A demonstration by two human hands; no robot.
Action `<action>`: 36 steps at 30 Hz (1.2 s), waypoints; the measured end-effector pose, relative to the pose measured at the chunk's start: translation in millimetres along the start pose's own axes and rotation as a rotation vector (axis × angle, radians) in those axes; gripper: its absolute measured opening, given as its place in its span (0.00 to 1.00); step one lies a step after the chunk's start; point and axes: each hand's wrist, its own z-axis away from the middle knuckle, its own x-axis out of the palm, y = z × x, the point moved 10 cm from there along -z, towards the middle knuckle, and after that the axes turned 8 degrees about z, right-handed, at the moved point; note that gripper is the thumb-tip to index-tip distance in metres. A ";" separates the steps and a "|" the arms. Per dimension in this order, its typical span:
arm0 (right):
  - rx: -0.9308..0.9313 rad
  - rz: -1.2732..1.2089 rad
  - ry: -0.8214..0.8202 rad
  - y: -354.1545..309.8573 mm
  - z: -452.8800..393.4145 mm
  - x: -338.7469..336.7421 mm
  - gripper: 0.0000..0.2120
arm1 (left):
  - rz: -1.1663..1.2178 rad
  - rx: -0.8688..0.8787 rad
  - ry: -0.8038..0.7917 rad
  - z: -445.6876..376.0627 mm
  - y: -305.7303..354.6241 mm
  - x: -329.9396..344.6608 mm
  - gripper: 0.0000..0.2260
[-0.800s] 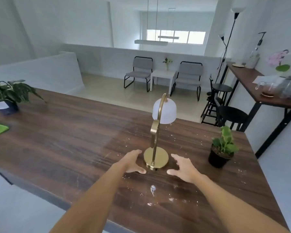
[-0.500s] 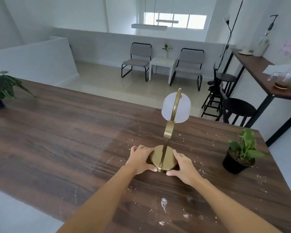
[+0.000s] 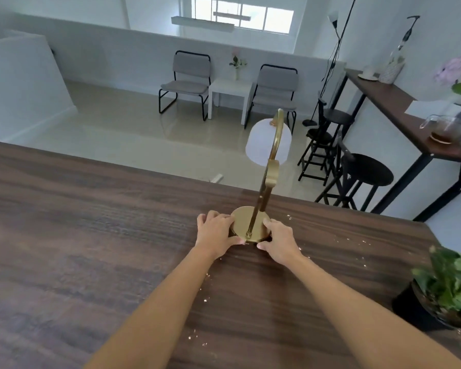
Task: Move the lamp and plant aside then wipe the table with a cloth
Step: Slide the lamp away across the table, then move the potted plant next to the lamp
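My left hand (image 3: 215, 233) and right hand (image 3: 278, 242) clasped the round base of the lamp (image 3: 251, 227), which stood near the far edge of the surface (image 3: 91, 235); the plant (image 3: 437, 291) sat toward the right edge.

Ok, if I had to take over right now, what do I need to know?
Left hand and right hand both grip the round base of the lamp, one on each side. The lamp stands upright near the table's far edge. The plant sits at the right, not yet moved. Crumbs are scattered around. No cloth in view. Left to do: set the lamp aside, move the plant, find the cloth, wipe.
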 end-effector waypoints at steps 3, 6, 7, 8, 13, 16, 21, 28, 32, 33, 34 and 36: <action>0.010 -0.012 -0.024 -13.1 -31.4 4.5 0.35 | -0.025 -0.030 0.031 -23.6 -18.2 -9.5 0.27; -0.020 -0.015 -0.038 -25.4 -55.9 6.1 0.33 | -0.035 -0.051 0.025 -41.9 -33.2 -14.1 0.27; -0.022 -0.012 -0.041 -27.5 -62.5 6.8 0.32 | -0.032 -0.059 0.020 -47.2 -36.8 -15.4 0.27; -0.021 -0.003 -0.044 -28.7 -68.1 7.9 0.31 | -0.030 -0.065 0.018 -52.1 -39.2 -16.8 0.27; -0.019 0.061 -0.089 -39.1 -85.1 12.2 0.30 | -0.019 -0.137 -0.027 -65.5 -51.8 -17.6 0.28; -0.038 0.157 -0.231 -43.9 -81.0 15.0 0.35 | -0.015 -0.214 -0.072 -65.6 -56.5 -15.6 0.29; -0.105 0.040 -0.314 -36.4 -23.8 13.1 0.39 | 0.086 -0.323 -0.111 -45.4 -61.5 -1.3 0.32; -0.204 -0.154 -0.036 39.8 108.9 -32.3 0.30 | 0.250 -0.182 0.109 19.0 10.1 8.8 0.28; -0.232 -0.213 0.078 108.9 201.3 -61.6 0.23 | 0.494 -0.026 0.091 64.1 107.8 30.4 0.24; -0.212 -0.221 0.101 132.7 221.8 -67.1 0.21 | 0.533 0.003 0.077 73.0 130.3 38.7 0.22; -0.164 -0.237 0.126 158.8 241.0 -72.6 0.17 | 0.571 0.022 0.058 80.9 151.2 49.3 0.21; -0.002 -0.328 0.178 216.4 270.2 -86.5 0.14 | 0.691 0.014 0.007 94.5 187.4 76.9 0.17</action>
